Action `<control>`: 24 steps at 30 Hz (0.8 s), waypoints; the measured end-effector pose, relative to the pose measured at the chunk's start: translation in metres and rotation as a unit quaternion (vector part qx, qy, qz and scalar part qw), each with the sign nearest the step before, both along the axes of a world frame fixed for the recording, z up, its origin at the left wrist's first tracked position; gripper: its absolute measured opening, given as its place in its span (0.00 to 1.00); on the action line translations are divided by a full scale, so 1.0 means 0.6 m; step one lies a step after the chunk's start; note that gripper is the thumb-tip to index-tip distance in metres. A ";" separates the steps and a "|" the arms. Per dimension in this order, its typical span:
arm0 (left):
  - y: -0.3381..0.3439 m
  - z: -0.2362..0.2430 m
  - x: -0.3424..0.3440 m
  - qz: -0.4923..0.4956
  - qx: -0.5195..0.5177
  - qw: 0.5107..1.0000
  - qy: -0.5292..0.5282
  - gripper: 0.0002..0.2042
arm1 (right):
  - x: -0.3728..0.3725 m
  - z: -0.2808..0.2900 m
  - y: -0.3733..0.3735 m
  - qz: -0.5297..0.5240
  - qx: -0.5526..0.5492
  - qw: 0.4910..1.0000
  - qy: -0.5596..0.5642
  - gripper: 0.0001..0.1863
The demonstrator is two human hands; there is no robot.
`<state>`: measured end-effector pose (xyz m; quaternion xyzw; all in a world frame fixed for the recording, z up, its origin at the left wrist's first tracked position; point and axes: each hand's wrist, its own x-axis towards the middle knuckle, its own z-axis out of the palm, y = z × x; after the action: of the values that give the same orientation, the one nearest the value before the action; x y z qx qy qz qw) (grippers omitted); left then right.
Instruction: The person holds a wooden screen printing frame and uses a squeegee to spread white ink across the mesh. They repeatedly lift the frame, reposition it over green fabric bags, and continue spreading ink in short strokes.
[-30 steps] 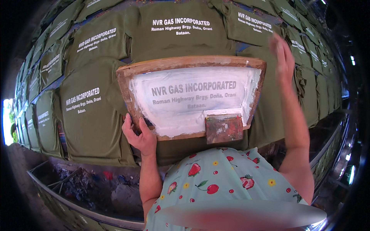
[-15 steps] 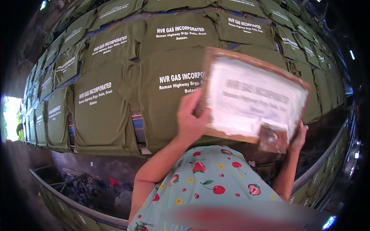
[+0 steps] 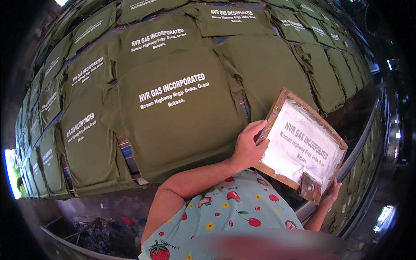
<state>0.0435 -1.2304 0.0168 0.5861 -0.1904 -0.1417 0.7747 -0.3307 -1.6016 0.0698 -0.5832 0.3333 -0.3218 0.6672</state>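
A wooden-framed screen (image 3: 302, 143) is held at three o'clock from the middle of the view, tilted so that its long sides slope down to the right. Its mesh bears grey lettering, with thick white paste around the margins. The left hand (image 3: 250, 146) has its grip closed on the frame at nine o'clock, thumb on the near face. The right hand (image 3: 330, 195) grasps the frame's edge at five o'clock, its palm partly hidden. Just beside it, between five and six o'clock on the screen, a stained reddish-brown block (image 3: 310, 189) rests across the frame's lower rail.

At nine to ten o'clock from the screen lies a green shirt (image 3: 182, 134) with white lettering; at eleven o'clock, a plain green shirt (image 3: 266, 73). More green shirts cover the counter (image 3: 126, 151), whose striped blue surface shows in the gaps. At six o'clock in the view is the person's pale-blue, fruit-patterned garment (image 3: 236, 214).
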 end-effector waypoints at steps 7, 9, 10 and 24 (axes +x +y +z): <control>-0.119 0.014 0.012 0.032 -0.048 0.995 0.081 0.27 | 0.066 -0.020 -0.146 0.058 0.015 0.998 -0.031 0.40; -0.180 0.011 0.025 0.054 -0.047 0.994 0.082 0.27 | 0.104 -0.029 -0.229 0.067 0.012 0.997 -0.030 0.39; -0.206 0.011 0.028 0.066 -0.059 0.993 0.079 0.27 | 0.121 -0.031 -0.267 0.061 0.005 0.998 -0.023 0.39; -0.466 0.030 0.059 0.207 0.039 0.974 0.084 0.32 | 0.408 -0.050 -0.618 0.168 0.011 0.986 -0.018 0.34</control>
<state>0.0791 -1.5097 0.0347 0.6284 0.0062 -0.0343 0.7771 -0.0857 -1.9722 0.0399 -0.6175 0.2222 -0.2114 0.7243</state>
